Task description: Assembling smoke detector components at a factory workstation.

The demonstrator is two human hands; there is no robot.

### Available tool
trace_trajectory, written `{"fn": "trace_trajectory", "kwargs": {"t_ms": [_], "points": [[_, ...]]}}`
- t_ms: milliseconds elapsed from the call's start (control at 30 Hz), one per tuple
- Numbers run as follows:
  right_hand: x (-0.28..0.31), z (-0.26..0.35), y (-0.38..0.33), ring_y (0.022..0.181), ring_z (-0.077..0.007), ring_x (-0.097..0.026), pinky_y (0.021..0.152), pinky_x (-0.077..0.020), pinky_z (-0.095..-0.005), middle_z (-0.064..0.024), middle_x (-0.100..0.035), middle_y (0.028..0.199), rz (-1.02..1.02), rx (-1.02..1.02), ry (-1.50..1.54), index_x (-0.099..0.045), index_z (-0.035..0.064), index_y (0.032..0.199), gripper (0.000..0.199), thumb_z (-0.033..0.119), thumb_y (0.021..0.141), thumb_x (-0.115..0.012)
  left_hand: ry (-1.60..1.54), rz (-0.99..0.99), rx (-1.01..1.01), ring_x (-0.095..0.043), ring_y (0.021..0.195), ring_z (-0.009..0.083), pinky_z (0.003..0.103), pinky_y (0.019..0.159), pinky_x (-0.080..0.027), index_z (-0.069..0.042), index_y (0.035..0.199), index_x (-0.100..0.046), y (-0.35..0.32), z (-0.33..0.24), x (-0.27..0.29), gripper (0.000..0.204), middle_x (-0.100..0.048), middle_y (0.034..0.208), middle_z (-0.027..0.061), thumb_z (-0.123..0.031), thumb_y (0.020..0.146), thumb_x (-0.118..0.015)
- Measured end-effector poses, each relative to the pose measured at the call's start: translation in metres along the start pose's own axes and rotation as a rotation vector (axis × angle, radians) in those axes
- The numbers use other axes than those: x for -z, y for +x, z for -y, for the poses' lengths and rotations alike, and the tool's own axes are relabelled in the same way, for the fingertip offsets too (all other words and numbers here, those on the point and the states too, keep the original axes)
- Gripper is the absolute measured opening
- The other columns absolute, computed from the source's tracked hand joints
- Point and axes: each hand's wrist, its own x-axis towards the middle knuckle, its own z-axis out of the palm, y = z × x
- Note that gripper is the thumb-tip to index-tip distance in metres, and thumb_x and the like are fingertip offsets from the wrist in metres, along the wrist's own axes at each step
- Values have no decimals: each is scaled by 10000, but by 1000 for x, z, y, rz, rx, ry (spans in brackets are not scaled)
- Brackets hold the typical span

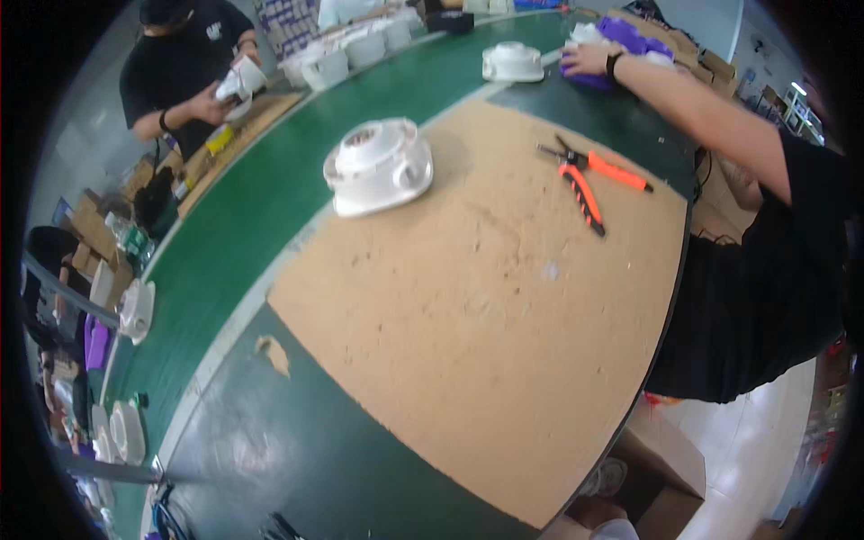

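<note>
Neither of my hands shows in view. A white moulded plastic housing, round on top with a wider base, rests at the far-left corner of a brown board. Pliers with orange and black handles lie spread on the board's far right. Beyond the board stands a second white housing. At the far right a co-worker's hand, with a dark wristband, touches purple and white parts. What that hand holds is partly hidden.
A green belt curves along the left, carrying white housings. Across it a person holds a white part. The black-shirted co-worker is close on the right. A cardboard box stands below the table edge.
</note>
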Motion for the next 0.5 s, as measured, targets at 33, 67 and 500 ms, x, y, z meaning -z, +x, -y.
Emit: {"fn": "trace_trajectory", "kwargs": {"t_ms": [33, 67, 500], "points": [[35, -38, -39, 1065, -267, -625, 889, -524, -373, -186, -601, 1227, -68, -8, -85, -547, -12, 1244, 363, 173, 933, -511, -49, 13, -49, -567, 603, 221, 319, 582, -437, 10, 718, -619, 7, 3, -5, 228, -607, 658, 123, -194, 816, -593], [43, -40, -34, 1064, -266, -625, 889, -523, -373, -184, -601, 1227, -99, 5, -96, -546, -12, 1244, 363, 171, 934, -510, -59, 7, -80, -574, 607, 222, 317, 578, -438, 11, 707, -615, 6, 3, -3, 214, -615, 674, 128, -178, 806, -600], [136, -29, 5, 1051, -248, -622, 892, -517, -365, -167, -597, 1226, -343, 139, -189, -535, -20, 1256, 351, 152, 953, -495, -44, 110, -327, -569, 472, 199, 295, 446, -422, 6, 676, -602, 6, 82, 16, 230, -597, 579, 111, -164, 821, -654]]}}
